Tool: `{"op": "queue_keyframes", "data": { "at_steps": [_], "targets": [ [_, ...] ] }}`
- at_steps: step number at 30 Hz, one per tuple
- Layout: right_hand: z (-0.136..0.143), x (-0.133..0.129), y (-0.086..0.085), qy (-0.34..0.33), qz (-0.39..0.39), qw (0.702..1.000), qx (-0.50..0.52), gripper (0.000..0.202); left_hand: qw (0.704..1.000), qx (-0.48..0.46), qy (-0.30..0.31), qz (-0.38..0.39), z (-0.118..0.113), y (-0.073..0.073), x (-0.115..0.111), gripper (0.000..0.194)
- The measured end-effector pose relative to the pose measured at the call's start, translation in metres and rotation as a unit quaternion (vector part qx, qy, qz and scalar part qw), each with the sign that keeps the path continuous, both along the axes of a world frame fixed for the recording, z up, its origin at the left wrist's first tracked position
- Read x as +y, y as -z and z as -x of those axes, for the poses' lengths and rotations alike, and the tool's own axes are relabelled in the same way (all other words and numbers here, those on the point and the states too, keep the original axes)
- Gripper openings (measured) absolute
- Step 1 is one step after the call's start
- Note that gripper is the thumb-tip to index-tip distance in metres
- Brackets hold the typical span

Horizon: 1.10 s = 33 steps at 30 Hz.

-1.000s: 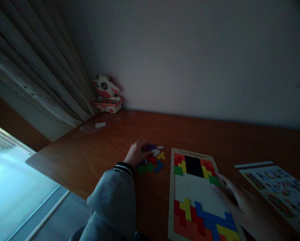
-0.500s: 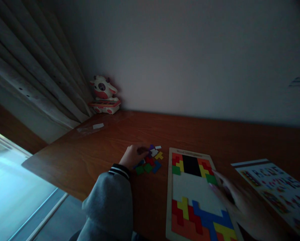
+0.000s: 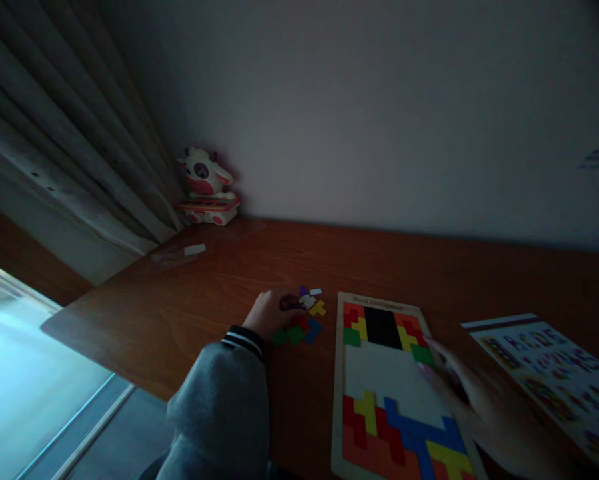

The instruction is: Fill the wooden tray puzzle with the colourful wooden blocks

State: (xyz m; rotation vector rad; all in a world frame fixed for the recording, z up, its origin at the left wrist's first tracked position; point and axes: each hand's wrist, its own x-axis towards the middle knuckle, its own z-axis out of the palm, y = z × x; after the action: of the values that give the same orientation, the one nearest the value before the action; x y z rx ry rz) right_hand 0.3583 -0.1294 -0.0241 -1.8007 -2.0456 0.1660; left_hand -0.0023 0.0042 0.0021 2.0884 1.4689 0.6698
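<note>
My left hand (image 3: 271, 313) reaches over a loose pile of puzzle pieces left of the board, fingers curled and thumb close to them. Whatever is between the fingertips is dark and unclear. Around it lie green (image 3: 295, 335), blue (image 3: 313, 329), yellow (image 3: 318, 308) and white pieces (image 3: 307, 301), with a purple one (image 3: 303, 291) behind. The wooden puzzle board (image 3: 337, 400) has coloured pieces fitted at its top and bottom, with a bare pale band between. My right hand (image 3: 479, 407) rests at its right edge, thumb and index finger apart beside a green piece (image 3: 422, 355).
A printed sheet (image 3: 544, 373) with letters and pictures lies to the right. A cow toy (image 3: 207, 187) stands at the back left by the curtain (image 3: 79, 133). Clear plastic wrap with a white label (image 3: 195, 249) lies near the table's left edge.
My left hand has shifted slightly right over the pile, its fingers bent more around the pieces there. My right hand stays at the board's edge.
</note>
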Motion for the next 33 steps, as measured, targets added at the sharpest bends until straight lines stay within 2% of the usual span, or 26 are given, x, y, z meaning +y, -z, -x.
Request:
{"op": "queue_keyframes", "data": {
  "at_steps": [5,11,15,18,21,23,27,31,33],
  "targets": [
    [-0.001,0.0,0.002,0.004,0.0,1.0,-0.008,0.05,0.999,-0.035,-0.005,0.018,0.0,0.002,0.0,0.038],
    [-0.001,0.001,0.004,0.004,-0.008,1.0,-0.005,0.048,0.995,-0.088,-0.02,0.034,-0.003,0.002,0.002,0.035],
    [-0.002,0.0,0.007,0.006,0.005,1.0,0.004,0.046,0.995,-0.092,-0.019,-0.026,-0.005,0.001,0.008,0.028],
    [-0.003,0.0,0.009,0.006,0.0,1.0,0.008,0.046,0.994,-0.045,0.029,-0.091,-0.004,0.003,0.013,0.023],
    [-0.004,0.0,0.009,0.008,0.003,1.0,0.003,0.047,0.987,0.02,0.099,-0.126,-0.003,0.007,0.016,0.035],
    [-0.003,0.0,0.008,0.013,0.005,1.0,-0.002,0.048,0.983,0.054,0.117,-0.133,-0.002,0.009,0.015,0.039],
    [-0.003,0.0,0.008,0.009,0.003,1.0,-0.004,0.048,0.984,0.072,0.081,-0.143,0.003,0.01,0.012,0.033],
    [-0.002,0.0,0.007,0.009,0.01,1.0,0.006,0.05,0.99,0.03,0.025,-0.138,0.007,0.005,0.009,0.024],
    [-0.002,0.0,0.007,0.012,0.012,1.0,0.01,0.05,0.991,-0.02,-0.021,-0.128,0.008,0.003,0.01,0.025]
  ]
}}
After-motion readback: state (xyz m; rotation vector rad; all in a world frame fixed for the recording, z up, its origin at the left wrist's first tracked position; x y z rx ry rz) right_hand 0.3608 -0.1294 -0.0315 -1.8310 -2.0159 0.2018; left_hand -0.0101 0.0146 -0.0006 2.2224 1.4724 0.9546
